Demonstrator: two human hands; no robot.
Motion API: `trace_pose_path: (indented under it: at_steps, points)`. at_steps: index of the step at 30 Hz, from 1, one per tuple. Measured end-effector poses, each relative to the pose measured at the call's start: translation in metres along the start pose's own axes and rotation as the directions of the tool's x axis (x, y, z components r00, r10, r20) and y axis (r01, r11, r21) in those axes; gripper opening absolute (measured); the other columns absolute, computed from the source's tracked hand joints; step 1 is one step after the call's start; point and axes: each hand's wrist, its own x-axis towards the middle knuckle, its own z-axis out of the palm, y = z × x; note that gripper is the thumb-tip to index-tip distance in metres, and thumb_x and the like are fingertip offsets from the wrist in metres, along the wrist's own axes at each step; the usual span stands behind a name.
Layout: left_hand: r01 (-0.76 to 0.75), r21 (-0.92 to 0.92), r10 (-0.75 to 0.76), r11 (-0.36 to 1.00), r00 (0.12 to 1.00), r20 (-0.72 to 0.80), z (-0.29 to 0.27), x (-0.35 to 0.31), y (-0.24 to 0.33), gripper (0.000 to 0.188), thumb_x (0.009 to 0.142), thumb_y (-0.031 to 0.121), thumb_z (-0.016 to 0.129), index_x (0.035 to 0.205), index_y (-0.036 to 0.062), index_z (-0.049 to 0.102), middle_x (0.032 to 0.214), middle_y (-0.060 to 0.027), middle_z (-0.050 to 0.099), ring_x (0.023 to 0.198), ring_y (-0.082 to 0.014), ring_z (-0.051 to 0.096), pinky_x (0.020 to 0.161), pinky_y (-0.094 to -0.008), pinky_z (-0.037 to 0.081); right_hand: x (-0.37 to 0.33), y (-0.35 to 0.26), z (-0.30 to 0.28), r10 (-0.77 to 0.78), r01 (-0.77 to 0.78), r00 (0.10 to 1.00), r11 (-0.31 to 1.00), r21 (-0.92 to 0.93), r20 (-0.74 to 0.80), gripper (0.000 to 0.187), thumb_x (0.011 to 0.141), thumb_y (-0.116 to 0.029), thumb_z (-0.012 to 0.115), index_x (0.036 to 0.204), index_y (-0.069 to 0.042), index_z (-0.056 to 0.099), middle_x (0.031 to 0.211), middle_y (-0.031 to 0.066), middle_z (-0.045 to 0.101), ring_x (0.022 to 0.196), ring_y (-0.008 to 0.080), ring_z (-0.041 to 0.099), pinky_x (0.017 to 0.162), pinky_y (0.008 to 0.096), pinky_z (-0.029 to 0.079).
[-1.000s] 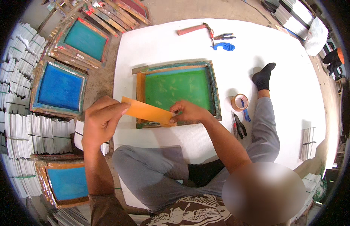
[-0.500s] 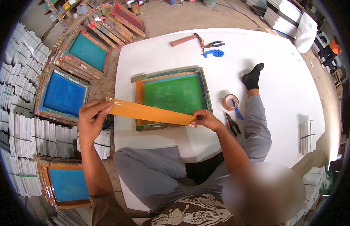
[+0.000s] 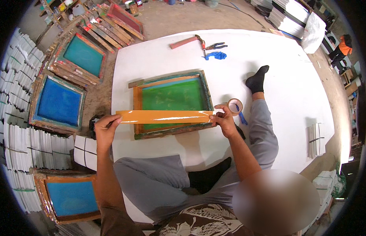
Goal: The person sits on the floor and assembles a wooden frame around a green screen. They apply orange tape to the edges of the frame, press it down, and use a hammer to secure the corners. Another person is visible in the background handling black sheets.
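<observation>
A strip of brown packing tape (image 3: 163, 117) is stretched level between my hands. My left hand (image 3: 107, 125) pinches its left end, and my right hand (image 3: 225, 121) pinches the right end. The strip crosses over the near part of a wooden screen-printing frame (image 3: 208, 88) with green mesh (image 3: 173, 95), hiding some of it; whether tape and frame touch, I cannot tell. Brown tape lies along the frame's left side. A tape roll (image 3: 235, 105) rests just beyond my right hand, with a blue piece (image 3: 243, 118) beside it.
A hammer (image 3: 185, 42), pliers (image 3: 216, 46) and a blue crumpled piece (image 3: 216, 55) lie on the white sheet's far part. More screen frames (image 3: 59, 102) and paper stacks (image 3: 37, 143) line the left. My outstretched leg (image 3: 263, 129) is at right. Someone in orange (image 3: 343, 48) is far right.
The tape strip has turned from slanting down to the right to lying level. My left hand has moved lower, and my right hand a little up. The whole view has shifted slightly.
</observation>
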Motion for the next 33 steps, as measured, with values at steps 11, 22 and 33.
trace_pose_path:
  at_steps: [11, 22, 33]
  points:
    - [0.448, -0.268, -0.410, 0.853, 0.893, 0.186, 0.059, -0.016, -0.089, 0.018, 0.092, 0.010, 0.076, 0.104, -0.0049, 0.075, 0.100, -0.0107, 0.074, 0.082, -0.0152, 0.070, 0.072, -0.0315, 0.063, 0.015, 0.016, -0.018, 0.012, -0.011, 0.995, 1.000, 0.016, -0.102, 0.033, 0.088, -0.004, 0.077, 0.111, -0.008, 0.053, 0.088, 0.0114, 0.066, 0.064, 0.0182, 0.064, 0.055, 0.0305, 0.051]
    - [0.472, -0.062, -0.436, 0.879, 0.851, 0.294, 0.063, -0.017, -0.118, 0.028, 0.090, 0.015, 0.080, 0.108, -0.0057, 0.076, 0.093, -0.0108, 0.076, 0.079, -0.0140, 0.069, 0.072, -0.0291, 0.059, 0.044, 0.030, -0.037, 0.048, 0.003, 0.991, 0.925, -0.380, 0.125, 0.019, 0.092, -0.009, 0.076, 0.103, 0.005, 0.071, 0.086, 0.0087, 0.071, 0.068, 0.0134, 0.065, 0.062, 0.0290, 0.053]
    - [0.519, 0.000, -0.502, 0.855, 0.827, 0.254, 0.077, -0.032, -0.136, 0.022, 0.087, 0.013, 0.082, 0.100, -0.0036, 0.078, 0.089, -0.0107, 0.077, 0.080, -0.0139, 0.069, 0.075, -0.0280, 0.055, 0.056, 0.014, -0.026, 0.170, -0.042, 0.981, 0.649, -0.760, 0.092, 0.025, 0.088, -0.009, 0.076, 0.111, 0.001, 0.076, 0.094, 0.0119, 0.076, 0.080, 0.0172, 0.069, 0.070, 0.0322, 0.057]
